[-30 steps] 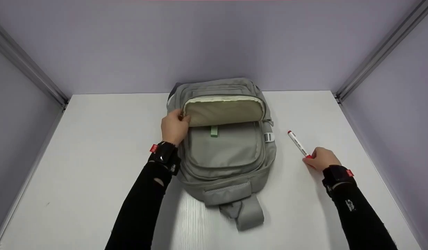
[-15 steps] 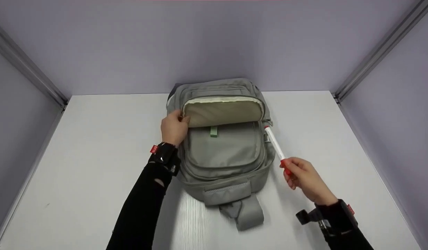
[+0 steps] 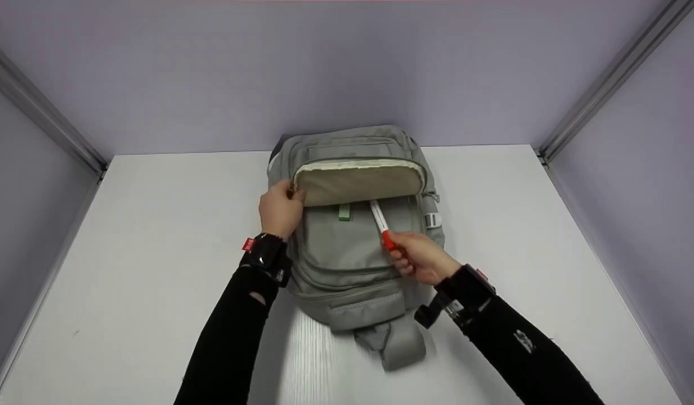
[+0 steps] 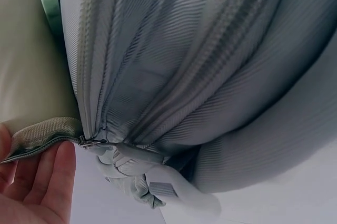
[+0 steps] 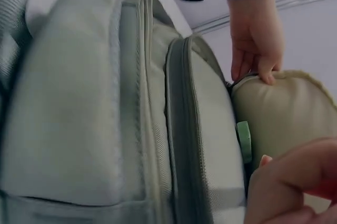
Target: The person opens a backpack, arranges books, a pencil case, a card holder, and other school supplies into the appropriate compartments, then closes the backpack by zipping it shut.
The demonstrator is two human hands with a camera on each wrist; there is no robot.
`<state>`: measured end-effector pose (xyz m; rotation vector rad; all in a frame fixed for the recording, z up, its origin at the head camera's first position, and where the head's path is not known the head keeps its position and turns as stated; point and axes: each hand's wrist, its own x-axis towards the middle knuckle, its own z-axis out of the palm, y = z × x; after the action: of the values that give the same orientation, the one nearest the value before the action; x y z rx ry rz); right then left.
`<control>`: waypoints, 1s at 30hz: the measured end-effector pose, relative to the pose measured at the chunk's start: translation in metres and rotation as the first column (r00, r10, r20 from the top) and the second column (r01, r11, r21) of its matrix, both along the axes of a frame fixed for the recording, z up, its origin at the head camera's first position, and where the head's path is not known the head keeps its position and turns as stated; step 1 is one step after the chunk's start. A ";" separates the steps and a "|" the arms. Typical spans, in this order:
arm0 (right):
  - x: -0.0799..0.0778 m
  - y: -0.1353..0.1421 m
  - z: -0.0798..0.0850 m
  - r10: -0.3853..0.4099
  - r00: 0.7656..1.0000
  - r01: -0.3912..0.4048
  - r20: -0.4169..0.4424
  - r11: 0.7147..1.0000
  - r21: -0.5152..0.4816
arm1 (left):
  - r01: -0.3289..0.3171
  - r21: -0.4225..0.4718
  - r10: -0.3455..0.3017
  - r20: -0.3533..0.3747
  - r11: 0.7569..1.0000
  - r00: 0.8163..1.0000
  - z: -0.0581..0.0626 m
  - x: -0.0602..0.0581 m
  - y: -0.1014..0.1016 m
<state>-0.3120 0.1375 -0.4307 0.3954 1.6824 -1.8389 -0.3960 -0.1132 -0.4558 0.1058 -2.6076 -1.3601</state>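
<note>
A grey backpack (image 3: 347, 242) lies on the white table with its front pocket unzipped. My left hand (image 3: 280, 211) pinches the left edge of the folded-back beige-lined flap (image 3: 361, 183); in the left wrist view its fingers (image 4: 60, 176) curl under the fabric beside the zipper. Over the pocket's right half, my right hand (image 3: 420, 256) grips a white marker (image 3: 379, 216) by its red end. The marker's far tip disappears behind the flap's lower edge. A small green tab-like piece (image 3: 344, 212) sticks out at the pocket opening, left of the marker.
A wide grey strap (image 3: 403, 343) trails from the backpack's near end across the table (image 3: 155, 253). On the right side of the bag sits a white buckle (image 3: 433, 220). Pale panels (image 3: 347, 67) wall in the table at the back and both sides.
My right hand has lifted the marker off the table at the right and carried it leftward to the pocket opening. The left hand keeps its pinch on the flap.
</note>
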 end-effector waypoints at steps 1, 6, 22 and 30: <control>-0.005 -0.003 0.001 -0.008 1.000 0.009 0.019 1.000 -0.005 | -0.003 0.004 0.003 0.001 1.000 1.000 0.000 0.000 0.000; -0.019 -0.020 0.004 -0.047 0.995 0.048 0.087 0.999 -0.015 | -0.007 0.010 0.007 0.001 1.000 1.000 0.001 0.002 0.000; -0.032 -0.023 -0.002 -0.238 0.970 0.242 -0.056 0.968 0.066 | 0.011 0.024 -0.012 0.017 1.000 1.000 -0.001 0.007 -0.003; 0.021 -0.004 0.004 -0.228 0.894 0.336 -0.386 0.911 0.241 | 0.120 0.018 -0.120 0.002 0.993 0.993 -0.011 0.022 -0.012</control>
<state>-0.2913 0.1337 -0.4268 0.4849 2.2717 -1.9477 -0.3742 -0.1249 -0.4665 -0.0469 -2.6425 -1.4231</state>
